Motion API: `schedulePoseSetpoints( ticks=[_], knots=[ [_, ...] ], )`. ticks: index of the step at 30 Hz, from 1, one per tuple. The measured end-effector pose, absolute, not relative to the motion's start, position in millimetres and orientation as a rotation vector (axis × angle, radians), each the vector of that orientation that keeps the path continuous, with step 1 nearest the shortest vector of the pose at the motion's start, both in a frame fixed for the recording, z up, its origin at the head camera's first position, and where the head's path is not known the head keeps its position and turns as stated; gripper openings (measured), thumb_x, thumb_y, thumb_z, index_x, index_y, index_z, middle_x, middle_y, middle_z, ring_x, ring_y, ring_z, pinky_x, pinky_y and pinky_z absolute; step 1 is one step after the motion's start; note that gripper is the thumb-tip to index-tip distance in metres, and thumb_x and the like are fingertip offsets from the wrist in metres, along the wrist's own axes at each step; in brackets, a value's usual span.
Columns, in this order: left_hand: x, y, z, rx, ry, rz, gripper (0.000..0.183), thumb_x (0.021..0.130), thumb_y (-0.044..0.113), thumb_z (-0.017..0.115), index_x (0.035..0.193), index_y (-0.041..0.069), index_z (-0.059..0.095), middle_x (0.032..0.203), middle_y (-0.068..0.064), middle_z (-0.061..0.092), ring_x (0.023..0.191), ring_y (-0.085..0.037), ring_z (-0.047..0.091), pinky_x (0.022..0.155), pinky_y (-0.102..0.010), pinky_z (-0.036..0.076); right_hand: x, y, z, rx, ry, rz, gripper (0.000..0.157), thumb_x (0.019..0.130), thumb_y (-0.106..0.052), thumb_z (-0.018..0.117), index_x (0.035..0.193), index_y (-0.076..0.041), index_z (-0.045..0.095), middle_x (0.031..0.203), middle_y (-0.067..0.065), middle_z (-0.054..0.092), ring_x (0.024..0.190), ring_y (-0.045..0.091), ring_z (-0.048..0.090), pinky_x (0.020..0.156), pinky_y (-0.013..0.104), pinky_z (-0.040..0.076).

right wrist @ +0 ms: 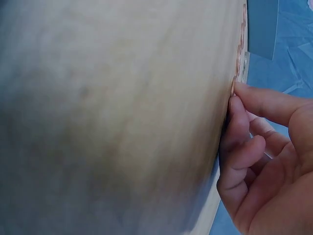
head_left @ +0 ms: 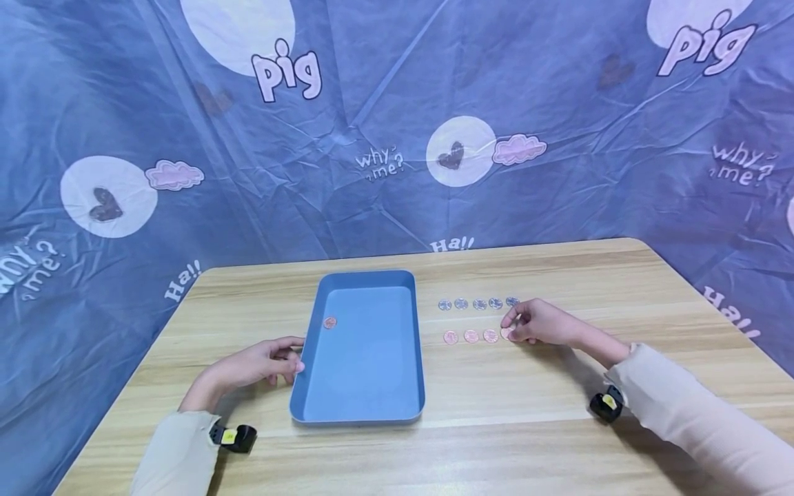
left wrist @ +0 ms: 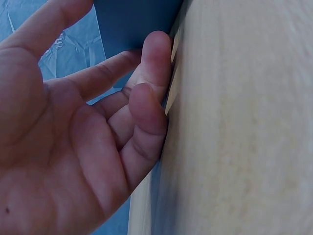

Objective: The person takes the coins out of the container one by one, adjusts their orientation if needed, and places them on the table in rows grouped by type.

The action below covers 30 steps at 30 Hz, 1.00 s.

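Note:
A blue rectangular tray [head_left: 372,406] lies on the wooden table. One copper-coloured coin [head_left: 330,322] is inside it, near its left wall. My left hand [head_left: 263,363] rests beside the tray, thumb and index fingertips touching its outer left side; in the left wrist view other fingers bend against the tabletop. To the tray's right, my right hand [head_left: 546,322] pinches a copper-coloured coin [head_left: 506,333] between thumb and index finger at the right end of a row. Three more copper-coloured coins [head_left: 471,336] lie along that row. The right wrist view shows the pinched coin [right wrist: 233,87] edge-on, low at the tabletop.
Behind the copper-coloured row lies a row of several silver-coloured coins [head_left: 480,304]; its right end is close to my right hand. A blue printed cloth [head_left: 372,207] hangs behind the table [head_left: 496,441]. Black wrist cameras [head_left: 238,437] sit below both sleeves.

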<state>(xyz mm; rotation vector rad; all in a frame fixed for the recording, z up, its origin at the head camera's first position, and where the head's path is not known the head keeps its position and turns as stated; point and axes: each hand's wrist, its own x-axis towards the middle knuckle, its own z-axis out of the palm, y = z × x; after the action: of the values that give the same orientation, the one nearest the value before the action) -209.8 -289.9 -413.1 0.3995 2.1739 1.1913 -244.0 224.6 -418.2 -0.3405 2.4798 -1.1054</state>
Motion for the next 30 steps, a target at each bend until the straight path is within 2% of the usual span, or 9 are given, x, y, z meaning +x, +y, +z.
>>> schedulePoseSetpoints(
  ticks=[7, 16, 21, 25, 30],
  knots=[
    [-209.2, -287.9, -411.6, 0.38, 2.17, 1.195, 0.072, 0.092, 0.024, 0.061, 0.148, -0.006, 0.027, 0.098, -0.005, 0.059, 0.086, -0.019, 0.058, 0.071, -0.028, 0.047, -241.6, 228.5, -415.9, -0.315, 2.452, -1.115, 0.03, 0.085, -0.009, 0.067, 0.111, 0.004, 0.06, 0.065, 0.0, 0.051, 0.053, 0.008, 0.044, 0.045, 0.018, 0.034],
    [-208.6, -288.4, -410.0, 0.388, 2.169, 1.199, 0.072, 0.092, 0.024, 0.061, 0.147, -0.008, 0.027, 0.098, -0.005, 0.059, 0.086, -0.018, 0.058, 0.07, -0.027, 0.047, -233.8, 238.9, -387.0, -0.299, 2.419, -1.238, 0.043, 0.09, -0.013, 0.062, 0.127, 0.006, 0.053, 0.075, 0.007, 0.061, 0.061, 0.011, 0.054, 0.051, 0.023, 0.043],
    [-210.1, -287.6, -411.2, 0.39, 2.164, 1.2, 0.073, 0.093, 0.025, 0.061, 0.147, -0.008, 0.026, 0.098, -0.005, 0.059, 0.086, -0.017, 0.059, 0.07, -0.027, 0.047, -231.2, 239.3, -364.6, -0.325, 2.394, -1.32, 0.046, 0.093, -0.016, 0.059, 0.131, 0.008, 0.047, 0.081, 0.001, 0.063, 0.069, 0.011, 0.056, 0.056, 0.024, 0.044],
    [-210.6, -287.1, -411.6, 0.395, 2.161, 1.203, 0.073, 0.093, 0.025, 0.061, 0.147, -0.008, 0.026, 0.098, -0.005, 0.059, 0.086, -0.017, 0.058, 0.07, -0.028, 0.047, -231.0, 231.2, -346.7, -0.338, 2.345, -1.422, 0.045, 0.095, -0.016, 0.056, 0.132, 0.007, 0.044, 0.087, 0.0, 0.064, 0.071, 0.009, 0.056, 0.059, 0.024, 0.043],
    [-209.6, -287.9, -412.2, 0.42, 2.173, 1.196, 0.071, 0.093, 0.023, 0.06, 0.146, -0.01, 0.026, 0.098, -0.004, 0.059, 0.085, -0.016, 0.059, 0.069, -0.027, 0.048, -233.4, 209.3, -333.7, -0.358, 2.204, -1.592, 0.033, 0.097, -0.016, 0.055, 0.126, -0.004, 0.047, 0.09, 0.001, 0.063, 0.071, 0.008, 0.055, 0.058, 0.021, 0.042]
  ],
)
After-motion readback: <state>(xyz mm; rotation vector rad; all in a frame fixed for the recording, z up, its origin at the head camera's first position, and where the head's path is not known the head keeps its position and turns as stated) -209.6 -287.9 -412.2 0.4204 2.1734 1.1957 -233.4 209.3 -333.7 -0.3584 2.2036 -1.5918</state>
